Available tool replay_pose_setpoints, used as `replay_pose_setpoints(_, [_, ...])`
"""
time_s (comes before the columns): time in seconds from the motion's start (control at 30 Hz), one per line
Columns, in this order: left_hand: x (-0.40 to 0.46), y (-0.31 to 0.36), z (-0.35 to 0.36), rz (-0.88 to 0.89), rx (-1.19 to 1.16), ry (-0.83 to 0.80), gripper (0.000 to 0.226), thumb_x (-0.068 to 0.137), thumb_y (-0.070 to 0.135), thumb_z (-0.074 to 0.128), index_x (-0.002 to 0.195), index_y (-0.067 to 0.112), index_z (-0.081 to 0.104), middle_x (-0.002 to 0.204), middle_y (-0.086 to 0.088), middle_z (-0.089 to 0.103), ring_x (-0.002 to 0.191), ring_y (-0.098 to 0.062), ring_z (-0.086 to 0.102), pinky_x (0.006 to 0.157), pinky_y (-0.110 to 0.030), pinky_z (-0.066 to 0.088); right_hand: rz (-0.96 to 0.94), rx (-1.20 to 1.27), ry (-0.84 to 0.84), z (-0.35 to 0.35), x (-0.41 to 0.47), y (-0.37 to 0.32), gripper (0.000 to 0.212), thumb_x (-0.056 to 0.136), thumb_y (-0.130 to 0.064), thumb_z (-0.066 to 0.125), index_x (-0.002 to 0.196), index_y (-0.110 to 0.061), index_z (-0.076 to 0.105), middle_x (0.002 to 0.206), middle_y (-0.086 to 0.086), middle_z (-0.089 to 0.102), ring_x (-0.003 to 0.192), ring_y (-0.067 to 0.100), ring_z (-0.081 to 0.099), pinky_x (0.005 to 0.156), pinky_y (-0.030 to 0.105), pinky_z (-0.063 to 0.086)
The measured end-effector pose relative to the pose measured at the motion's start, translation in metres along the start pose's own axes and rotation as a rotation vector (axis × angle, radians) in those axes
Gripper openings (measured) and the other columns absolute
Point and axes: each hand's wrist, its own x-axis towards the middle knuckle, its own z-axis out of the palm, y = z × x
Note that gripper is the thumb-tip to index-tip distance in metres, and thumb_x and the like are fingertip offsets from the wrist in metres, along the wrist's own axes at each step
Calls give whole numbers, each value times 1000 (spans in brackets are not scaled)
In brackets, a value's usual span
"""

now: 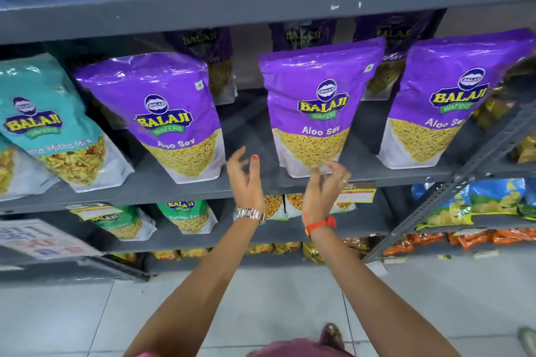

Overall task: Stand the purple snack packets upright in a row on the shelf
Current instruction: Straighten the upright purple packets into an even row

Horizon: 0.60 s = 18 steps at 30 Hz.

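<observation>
At centre frame the left hand (pixel 245 180) is raised before the grey metal shelf (pixel 203 187), fingers loosely spread, holding nothing. Just right, the right hand (pixel 324 182) curls its fingertips at the bottom edge of the middle purple packet (pixel 313 101); whether they pinch it is unclear. Three glossy purple packets stand along the shelf, more half hidden in shadow behind.

Three purple foil snack packets (pixel 316 107) are stood in a row along the grey metal shelf (pixel 203 187), w/ more behind; a teal foil packet (pixel 52 124) is placed at far left.
</observation>
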Motion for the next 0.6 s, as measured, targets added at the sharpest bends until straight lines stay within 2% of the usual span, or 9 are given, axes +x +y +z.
replay_pose_setpoints(0.03, [2,-1,-18,69,46,81,35,84,18,52,116,3,49,109,3,51,91,9,51,75,0,37,-39,-45,-30,9,-12,-1,22,79,-21,52,97,-8,52,109,10,43,103,33,50,91,42,44])
replay_pose_setpoints(0.1, [16,-1,-56,176,125,237,32,84,14,52,112,0,48,108,-2,45,93,-2,49,75,-4,40,-144,-106,-101,30,-29,-6,29,80,-24,52,100,-2,52,109,12,45,106,32,47,96,40,40])
replay_pose_setpoints(0.17, [43,-3,-92,203,138,345,42,82,20,55,116,-1,44,112,-11,42,103,-23,47,87,-22,42,-238,-97,-217,54,-44,-14,27,83,-22,52,103,-5,51,108,5,44,106,29,47,97,47,41])
replay_pose_setpoints(0.23, [78,-4,-121,136,97,358,59,81,22,61,127,-3,36,131,-21,39,122,-33,40,100,-16,32,-264,-83,-377,82,-53,-24,32,85,-22,51,114,-7,49,114,1,43,112,29,46,100,49,41])
replay_pose_setpoints(0.27, [95,-2,-132,78,54,312,64,81,18,62,132,-3,30,139,-23,33,130,-32,35,103,-13,27,-257,-92,-468,95,-54,-30,39,87,-22,50,121,-5,46,119,3,43,117,30,44,104,47,38])
replay_pose_setpoints(0.37, [133,6,-153,-34,-38,80,62,87,4,53,137,-1,18,147,-21,26,136,-28,30,111,-31,29,-118,-110,-640,136,-51,-45,61,87,-23,52,138,-1,28,141,19,37,132,31,34,114,40,26])
replay_pose_setpoints(0.43, [141,8,-157,-62,-32,-68,55,90,-1,45,137,-3,18,142,-18,35,124,-20,38,97,-18,42,43,-50,-659,151,-44,-52,66,89,-27,53,142,-6,19,144,21,36,133,29,37,115,44,29])
replay_pose_setpoints(0.5, [142,7,-158,-62,20,-179,50,90,-1,42,135,-4,21,137,-21,40,113,-16,40,75,-2,47,113,-45,-689,155,-42,-54,49,94,-28,47,136,-10,29,137,17,47,122,24,47,110,44,37])
replay_pose_setpoints(0.6, [139,1,-160,-59,5,-230,47,90,3,45,133,-3,25,137,-24,43,107,-18,47,73,-4,49,124,-67,-684,152,-46,-51,19,96,-31,41,110,-19,45,124,14,55,117,25,51,104,44,41])
